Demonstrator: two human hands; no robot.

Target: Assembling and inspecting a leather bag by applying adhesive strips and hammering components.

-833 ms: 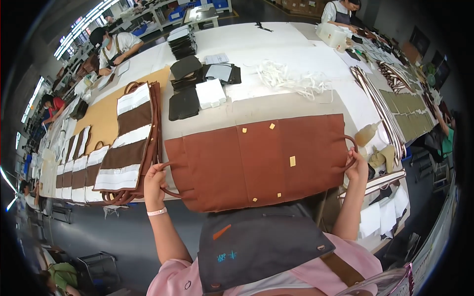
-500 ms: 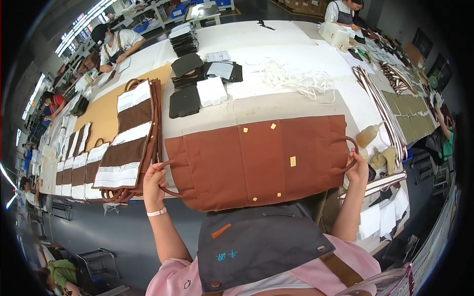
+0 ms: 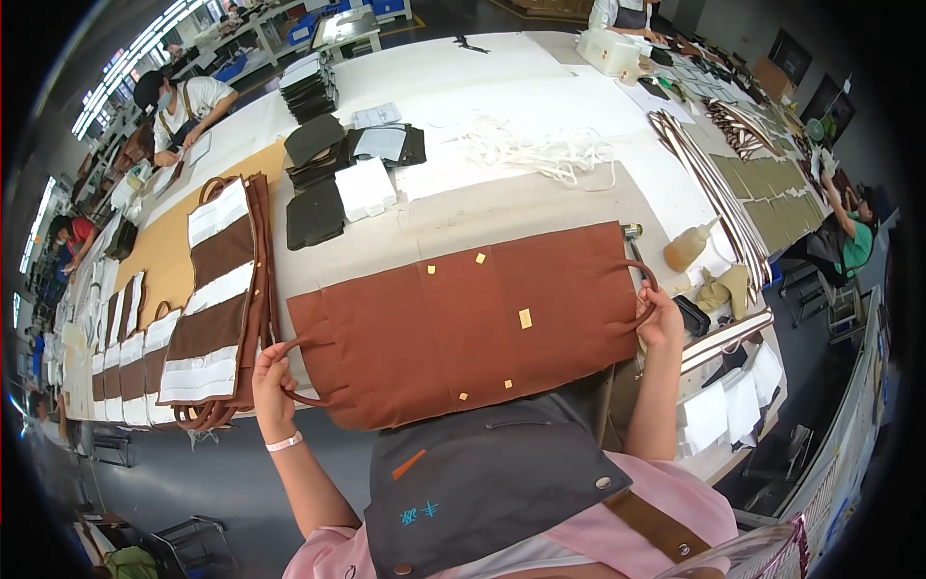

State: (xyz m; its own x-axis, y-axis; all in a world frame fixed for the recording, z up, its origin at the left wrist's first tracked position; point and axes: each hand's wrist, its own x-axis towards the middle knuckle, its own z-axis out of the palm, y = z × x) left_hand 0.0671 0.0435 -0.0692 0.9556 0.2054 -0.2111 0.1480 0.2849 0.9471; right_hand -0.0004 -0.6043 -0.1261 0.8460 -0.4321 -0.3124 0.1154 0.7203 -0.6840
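Note:
Stretched between my hands is a reddish-brown bag panel with a looped handle at each short end and several small yellow pieces on its face. My left hand has its fingers closed round the left handle. On the other side, my right hand grips the right handle. The panel is held at the table's near edge, in front of my dark apron; its underside is hidden. To the left lies a pile of similar brown panels with white strips across them.
Beyond the panel are stacks of dark pieces, a white stack and tangled white cord. A squeeze bottle, a tan cloth and long brown-and-white strips lie at the right. Other people work around the table.
The view has shifted, so most of the scene sits further left. Both hands keep hold of the handles. The panel's right end now shows a metal tool end beside it.

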